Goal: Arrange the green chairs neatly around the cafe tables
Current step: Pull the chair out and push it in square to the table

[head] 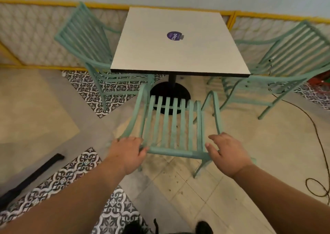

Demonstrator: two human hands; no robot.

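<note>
Head view — chair (175,153) faces table base (160,92) — cable (319,142) right.

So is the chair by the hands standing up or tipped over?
Standing up. The near chair has its back legs on the floor, slatted back upright, facing the table.

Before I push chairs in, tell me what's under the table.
A black post on a round base, plus the seat edge of the left chair. The tabletop hides the floor farther back.
</note>
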